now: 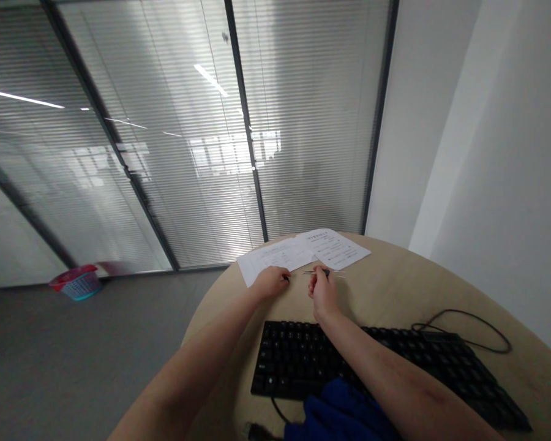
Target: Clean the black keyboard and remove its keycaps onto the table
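Note:
My left hand (pixel 270 283) rests near the lower edge of the left paper sheet (pixel 275 254), its fingers closed on a small black piece (pixel 285 278) that looks like a pen cap. Across a small gap, my right hand (pixel 322 291) pinches a slim pen (pixel 326 272) with a dark middle part. The pen's thin, pale end points left toward my left hand. Thin clear lines show to the right of the fingers; whether they belong to the pen I cannot tell. A second printed sheet (pixel 342 251) lies just beyond my right hand, meeting the first.
Under my right forearm a black keyboard (pixel 294 358) sits on the round wooden table (pixel 395 278), with a looped black cable (pixel 482 313) at its right. Blue cloth (pixel 344 410) shows at the bottom. A red and blue basket (pixel 80 283) stands on the floor by the glass partition (pixel 202 202).

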`<state>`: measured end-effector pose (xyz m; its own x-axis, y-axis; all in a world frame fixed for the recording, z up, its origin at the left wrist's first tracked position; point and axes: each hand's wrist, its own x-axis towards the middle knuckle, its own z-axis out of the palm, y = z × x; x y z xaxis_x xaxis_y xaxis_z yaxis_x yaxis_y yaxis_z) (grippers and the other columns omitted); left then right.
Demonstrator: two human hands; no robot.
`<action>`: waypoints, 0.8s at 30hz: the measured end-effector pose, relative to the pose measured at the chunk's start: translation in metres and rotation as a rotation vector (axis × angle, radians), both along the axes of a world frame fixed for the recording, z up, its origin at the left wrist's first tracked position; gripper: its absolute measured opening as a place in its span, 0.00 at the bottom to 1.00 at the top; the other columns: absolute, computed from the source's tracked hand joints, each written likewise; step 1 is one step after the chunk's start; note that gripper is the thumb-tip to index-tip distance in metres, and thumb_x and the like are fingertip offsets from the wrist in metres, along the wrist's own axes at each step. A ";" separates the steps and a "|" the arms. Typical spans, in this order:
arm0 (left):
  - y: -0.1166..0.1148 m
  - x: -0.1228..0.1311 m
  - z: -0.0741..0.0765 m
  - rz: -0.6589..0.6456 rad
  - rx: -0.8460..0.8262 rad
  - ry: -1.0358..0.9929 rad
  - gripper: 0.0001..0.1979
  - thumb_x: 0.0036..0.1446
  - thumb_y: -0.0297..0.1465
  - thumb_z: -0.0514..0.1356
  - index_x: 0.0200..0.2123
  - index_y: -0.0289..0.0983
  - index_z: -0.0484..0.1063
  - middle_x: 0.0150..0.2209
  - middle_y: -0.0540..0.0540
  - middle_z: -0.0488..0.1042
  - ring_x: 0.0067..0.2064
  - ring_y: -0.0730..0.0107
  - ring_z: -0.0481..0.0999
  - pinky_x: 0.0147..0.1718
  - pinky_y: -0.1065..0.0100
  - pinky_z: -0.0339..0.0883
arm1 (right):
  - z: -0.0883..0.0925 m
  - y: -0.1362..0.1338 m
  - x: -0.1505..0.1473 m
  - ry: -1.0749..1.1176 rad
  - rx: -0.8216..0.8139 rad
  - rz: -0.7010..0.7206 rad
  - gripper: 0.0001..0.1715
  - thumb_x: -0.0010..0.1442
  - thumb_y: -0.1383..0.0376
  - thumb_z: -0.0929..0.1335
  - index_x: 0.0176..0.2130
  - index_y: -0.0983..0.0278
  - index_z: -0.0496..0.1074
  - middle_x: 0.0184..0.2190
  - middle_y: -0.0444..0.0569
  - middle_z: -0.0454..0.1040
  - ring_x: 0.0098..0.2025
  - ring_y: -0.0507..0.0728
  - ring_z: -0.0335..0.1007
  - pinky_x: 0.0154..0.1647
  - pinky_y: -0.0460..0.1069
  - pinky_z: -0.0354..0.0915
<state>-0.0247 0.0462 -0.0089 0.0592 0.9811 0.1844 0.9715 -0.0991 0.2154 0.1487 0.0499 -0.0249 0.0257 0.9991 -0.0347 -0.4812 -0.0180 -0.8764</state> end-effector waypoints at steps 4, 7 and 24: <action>0.000 -0.014 -0.001 0.048 0.076 -0.041 0.17 0.57 0.35 0.61 0.49 0.41 0.78 0.47 0.45 0.80 0.44 0.61 0.78 0.46 0.66 0.69 | 0.002 -0.001 0.002 0.010 -0.001 0.004 0.11 0.54 0.55 0.66 0.35 0.59 0.65 0.18 0.36 0.60 0.16 0.49 0.54 0.14 0.44 0.49; -0.008 -0.036 -0.004 0.161 0.150 -0.061 0.17 0.63 0.33 0.55 0.51 0.37 0.76 0.48 0.41 0.79 0.42 0.61 0.78 0.46 0.64 0.69 | 0.005 -0.003 0.003 0.011 -0.004 -0.008 0.12 0.53 0.55 0.66 0.34 0.59 0.65 0.18 0.37 0.61 0.16 0.49 0.54 0.14 0.44 0.49; 0.005 0.001 -0.024 -0.037 0.125 0.006 0.15 0.57 0.35 0.62 0.46 0.38 0.80 0.44 0.39 0.80 0.48 0.52 0.74 0.49 0.58 0.65 | 0.011 -0.008 0.007 -0.024 0.026 0.007 0.14 0.51 0.54 0.65 0.36 0.59 0.65 0.18 0.36 0.59 0.16 0.48 0.51 0.15 0.44 0.45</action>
<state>-0.0239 0.0514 -0.0328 0.0962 0.9475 0.3048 0.9680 -0.1604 0.1930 0.1562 0.0420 -0.0138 0.0189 0.9998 -0.0086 -0.4602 0.0010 -0.8878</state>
